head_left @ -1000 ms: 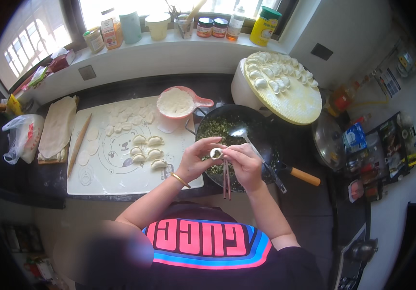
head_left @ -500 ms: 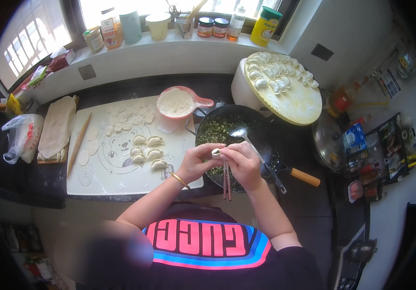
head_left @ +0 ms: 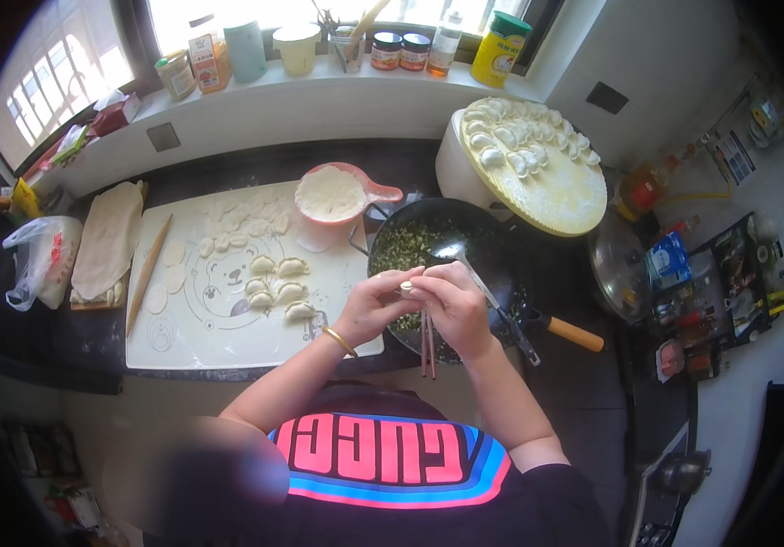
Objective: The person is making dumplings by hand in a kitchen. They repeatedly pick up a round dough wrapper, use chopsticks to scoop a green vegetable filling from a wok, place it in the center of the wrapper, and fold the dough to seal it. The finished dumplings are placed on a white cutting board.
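Observation:
My left hand (head_left: pixel 376 305) and my right hand (head_left: pixel 449 305) meet over the near edge of a black wok (head_left: pixel 492 264) and pinch a small white dumpling (head_left: pixel 407 288) between their fingertips. A pair of red chopsticks (head_left: pixel 428 345) hangs down from my right hand. The wok holds chopped green filling (head_left: pixel 410 244) and a metal spoon (head_left: pixel 469 264). Several folded dumplings (head_left: pixel 278 287) lie on the white mat (head_left: pixel 228 328) to the left of my hands.
Round wrappers (head_left: pixel 182 260) and a rolling pin (head_left: pixel 148 273) lie on the mat's left side. A pink bowl of flour (head_left: pixel 330 193) sits behind it. A round tray (head_left: pixel 551 196) carries several finished dumplings. Jars and bottles (head_left: pixel 401 47) line the windowsill. A plastic bag (head_left: pixel 41 260) sits far left.
Both hands stay together on the dumpling over the wok; only the fingers shift slightly along its edge.

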`<state>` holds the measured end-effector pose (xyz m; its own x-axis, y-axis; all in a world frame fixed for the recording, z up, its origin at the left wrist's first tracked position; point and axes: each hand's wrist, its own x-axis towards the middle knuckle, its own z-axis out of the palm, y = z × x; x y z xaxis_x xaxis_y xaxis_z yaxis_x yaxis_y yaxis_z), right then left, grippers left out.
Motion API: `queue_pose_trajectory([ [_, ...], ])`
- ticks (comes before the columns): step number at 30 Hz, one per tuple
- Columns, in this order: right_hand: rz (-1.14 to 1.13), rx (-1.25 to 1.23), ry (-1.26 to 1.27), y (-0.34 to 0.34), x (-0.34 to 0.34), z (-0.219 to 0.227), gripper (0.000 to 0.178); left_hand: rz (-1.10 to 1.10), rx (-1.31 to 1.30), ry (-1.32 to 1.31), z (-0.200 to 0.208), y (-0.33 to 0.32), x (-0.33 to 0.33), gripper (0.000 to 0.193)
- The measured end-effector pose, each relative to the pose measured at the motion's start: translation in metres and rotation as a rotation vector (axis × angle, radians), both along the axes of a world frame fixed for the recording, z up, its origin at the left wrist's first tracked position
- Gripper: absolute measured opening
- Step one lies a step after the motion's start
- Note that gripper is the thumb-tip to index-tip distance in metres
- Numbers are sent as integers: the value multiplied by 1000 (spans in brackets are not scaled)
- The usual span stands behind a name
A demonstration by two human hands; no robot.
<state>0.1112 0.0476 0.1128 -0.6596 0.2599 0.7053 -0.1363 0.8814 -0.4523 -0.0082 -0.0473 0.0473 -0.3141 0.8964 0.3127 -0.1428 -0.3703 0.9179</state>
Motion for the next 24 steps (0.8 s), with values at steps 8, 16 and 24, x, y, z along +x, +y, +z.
queue_pose_trajectory([
  [8, 10, 55, 5, 1, -3, 2, 14, 75, -68, 184, 2, 1, -1, 41],
  [16, 15, 236, -82, 5, -13, -1, 13, 133, -69, 306, 8, 0, -3, 20],
  [24, 126, 392, -268, 12, -19, 18, 11, 46, -200, 73, 5, -3, -2, 15],
])
